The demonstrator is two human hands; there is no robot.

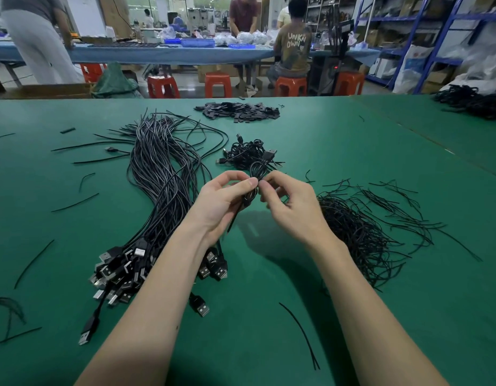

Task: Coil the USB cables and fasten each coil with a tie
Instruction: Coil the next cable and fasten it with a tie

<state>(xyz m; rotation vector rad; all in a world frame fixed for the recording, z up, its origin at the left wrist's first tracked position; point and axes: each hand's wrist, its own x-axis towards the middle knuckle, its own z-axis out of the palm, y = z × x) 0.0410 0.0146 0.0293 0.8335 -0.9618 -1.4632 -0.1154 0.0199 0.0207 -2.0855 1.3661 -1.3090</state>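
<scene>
Pinching coiled cable (254,176) btwn L grip (224,200) & R grip (287,203).

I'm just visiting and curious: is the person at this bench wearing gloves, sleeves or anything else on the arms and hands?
No. The left hand and right hand are bare, without gloves, rings or watch. Both forearms are uncovered as far as the picture shows; no sleeve is visible.

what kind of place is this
Probably a small cable packing workshop: a bundle of uncoiled USB cables and loose ties on a green work table, other workers on red stools, storage shelving behind.
</scene>
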